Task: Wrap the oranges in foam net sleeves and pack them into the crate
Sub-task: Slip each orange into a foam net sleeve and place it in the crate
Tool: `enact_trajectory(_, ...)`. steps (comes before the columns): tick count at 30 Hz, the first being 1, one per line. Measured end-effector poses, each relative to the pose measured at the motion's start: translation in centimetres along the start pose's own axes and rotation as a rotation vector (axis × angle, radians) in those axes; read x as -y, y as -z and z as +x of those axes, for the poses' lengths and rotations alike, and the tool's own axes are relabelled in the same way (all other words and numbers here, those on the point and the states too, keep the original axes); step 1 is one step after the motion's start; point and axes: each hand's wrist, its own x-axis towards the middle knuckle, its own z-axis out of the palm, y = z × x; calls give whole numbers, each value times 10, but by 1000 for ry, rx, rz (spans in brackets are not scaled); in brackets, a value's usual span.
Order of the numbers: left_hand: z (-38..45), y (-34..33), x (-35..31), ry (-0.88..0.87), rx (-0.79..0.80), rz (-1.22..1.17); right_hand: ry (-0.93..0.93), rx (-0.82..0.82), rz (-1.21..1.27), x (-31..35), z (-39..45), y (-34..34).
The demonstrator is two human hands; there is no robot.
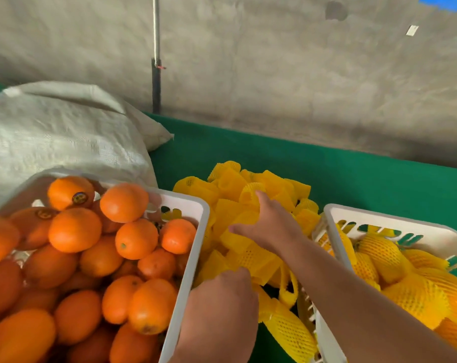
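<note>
Both hands, right hand (268,226) and left hand (222,297), dig into yellow sleeves (232,218).

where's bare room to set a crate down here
Bare green cloth lies behind the sleeve pile and right crate, up to the wall. Between the crates it is crowded: sleeves and both hands.

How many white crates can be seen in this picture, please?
2. One crate at the left holds bare oranges; the other crate at the right holds wrapped oranges. Neither shows fully.
</note>
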Motion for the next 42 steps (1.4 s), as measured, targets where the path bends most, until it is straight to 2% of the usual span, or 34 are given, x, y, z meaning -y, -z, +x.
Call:
enact_trajectory(4, 2, 5, -2, 7, 53, 14, 55, -59, 18, -3, 0, -1)
enact_trajectory(7, 1, 7, -3, 14, 44, -12, 77, -112, 194, -10, -20, 10)
enact_trajectory(13, 2, 7, -4, 29, -161, -156, 202, -228, 161, -21, -93, 25)
enact_trajectory(15, 3, 2, -3, -5, -179, -144, 230, -206, 236, -23, -109, 18)
enact_trajectory(18, 2, -8, 1, -44, -194, -58, 356, -83, 321, -21, -117, 10)
enact_trajectory(21, 2, -10, 5, -91, -276, 1, 436, -43, 341, -19, -116, 8)
enact_trajectory(24, -1, -6, 5, -63, -265, -3, 405, -61, 389, -26, -115, 6)
enact_trajectory(27, -4, -6, 2, -10, -233, 34, 328, -158, 403, -30, -114, 8)
enact_trajectory(31, -5, -8, 1, 25, -250, 59, 298, -222, 320, -27, -114, 9)
enact_trajectory(36, -5, -13, 2, 44, -308, 2, 293, -225, 190, -29, -116, 6)
enact_trajectory(42, -9, -9, 2, -40, -389, -70, 288, -174, 156, -27, -118, 4)
